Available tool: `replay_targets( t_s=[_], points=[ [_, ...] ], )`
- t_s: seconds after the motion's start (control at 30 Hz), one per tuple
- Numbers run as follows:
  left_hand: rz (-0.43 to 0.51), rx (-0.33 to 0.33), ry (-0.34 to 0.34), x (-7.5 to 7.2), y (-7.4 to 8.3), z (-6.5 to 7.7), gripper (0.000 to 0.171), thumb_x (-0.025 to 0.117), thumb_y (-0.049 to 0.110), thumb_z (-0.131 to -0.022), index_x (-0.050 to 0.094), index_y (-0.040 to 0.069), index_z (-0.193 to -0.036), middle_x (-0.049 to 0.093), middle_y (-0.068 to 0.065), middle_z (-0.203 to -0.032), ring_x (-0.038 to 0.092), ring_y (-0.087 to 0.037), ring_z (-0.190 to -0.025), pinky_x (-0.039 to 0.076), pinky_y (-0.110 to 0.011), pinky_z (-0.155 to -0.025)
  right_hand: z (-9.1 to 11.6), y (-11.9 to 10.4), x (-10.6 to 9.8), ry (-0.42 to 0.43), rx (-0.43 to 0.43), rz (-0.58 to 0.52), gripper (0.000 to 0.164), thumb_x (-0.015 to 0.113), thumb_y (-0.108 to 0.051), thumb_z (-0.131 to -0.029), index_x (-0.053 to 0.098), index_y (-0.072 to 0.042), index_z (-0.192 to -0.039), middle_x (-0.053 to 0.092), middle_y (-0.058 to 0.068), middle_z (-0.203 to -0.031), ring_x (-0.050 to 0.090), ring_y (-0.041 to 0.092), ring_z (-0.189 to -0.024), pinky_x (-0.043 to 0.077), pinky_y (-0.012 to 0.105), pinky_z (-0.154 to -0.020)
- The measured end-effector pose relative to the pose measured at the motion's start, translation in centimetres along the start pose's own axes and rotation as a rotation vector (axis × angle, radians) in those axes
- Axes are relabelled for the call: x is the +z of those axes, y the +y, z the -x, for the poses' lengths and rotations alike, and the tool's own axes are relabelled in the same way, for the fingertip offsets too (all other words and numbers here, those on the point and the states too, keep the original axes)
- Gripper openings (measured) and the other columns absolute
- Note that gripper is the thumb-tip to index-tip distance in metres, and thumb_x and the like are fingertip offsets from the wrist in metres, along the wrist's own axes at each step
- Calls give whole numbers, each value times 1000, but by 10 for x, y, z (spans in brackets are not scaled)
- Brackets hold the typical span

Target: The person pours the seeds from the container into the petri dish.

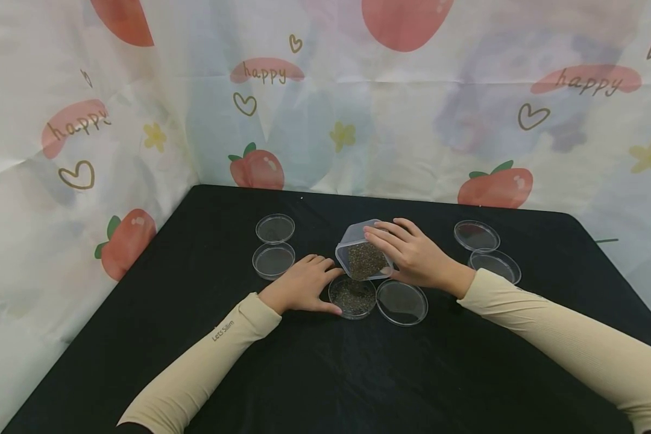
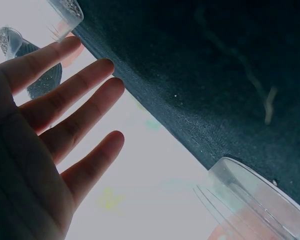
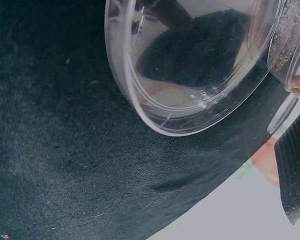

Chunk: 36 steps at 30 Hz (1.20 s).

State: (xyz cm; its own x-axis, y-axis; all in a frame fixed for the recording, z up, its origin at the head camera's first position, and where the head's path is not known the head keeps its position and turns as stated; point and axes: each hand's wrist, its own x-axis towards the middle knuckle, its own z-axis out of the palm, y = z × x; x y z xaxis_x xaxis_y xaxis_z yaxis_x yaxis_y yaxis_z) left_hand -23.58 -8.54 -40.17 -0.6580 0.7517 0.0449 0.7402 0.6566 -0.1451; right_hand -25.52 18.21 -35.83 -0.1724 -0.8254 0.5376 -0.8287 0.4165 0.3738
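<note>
- Grips a translucent plastic container [image 1: 356, 232] in the right hand [image 1: 418, 256], with fingers across its upper side and the thumb low at its rim.
- Extends the left hand [image 1: 304, 284] unclenched, with straight, parted fingers in the left wrist view and with thumb and index finger at the 9 o'clock edge of a filled dish [image 1: 358, 316].
- Reaches in with the right forearm from 4 o'clock, aimed toward 10; with the left from 7, aimed toward 2.
- Covered to the wrists by cream sleeves [image 1: 564, 331], with dark lettering near the left cuff.
- Tips the container just above the filled dish, at its 12 to 1 o'clock, with mouth toward 6, base toward 12, and axis slanting down from base to mouth.
- Shows brown-grey grains [image 1: 366, 261] inside the container and also in the filled dish.
- Set beside the filled dish at 3 o'clock: a clear dish [image 1: 402, 302].
- Placed farther out: a left pair of dishes [image 1: 273, 261] at 10 o'clock and a right pair of dishes [image 1: 477, 235] between 2 and 3.
- Spread beneath everything: black cloth [image 1: 304, 374].
- Hung behind, from 9 round to 3 o'clock: a pale printed sheet [image 1: 314, 114] with red fruit, hearts and "happy".
</note>
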Motion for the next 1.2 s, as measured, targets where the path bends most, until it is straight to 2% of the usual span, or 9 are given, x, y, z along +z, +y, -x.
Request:
replay_targets(
  t_s=[1.2],
  points=[
    [8,-7,-14,-2,0,0,83,51,76,-76,50,19,-136,57,-3,-123,53,-20,-115,38,-38,-107,1,-2,-9,11,-10,14,100,93,-27,-49,45,-1,-134,55,16,-131,52,31,-118,38,50,-98]
  ],
)
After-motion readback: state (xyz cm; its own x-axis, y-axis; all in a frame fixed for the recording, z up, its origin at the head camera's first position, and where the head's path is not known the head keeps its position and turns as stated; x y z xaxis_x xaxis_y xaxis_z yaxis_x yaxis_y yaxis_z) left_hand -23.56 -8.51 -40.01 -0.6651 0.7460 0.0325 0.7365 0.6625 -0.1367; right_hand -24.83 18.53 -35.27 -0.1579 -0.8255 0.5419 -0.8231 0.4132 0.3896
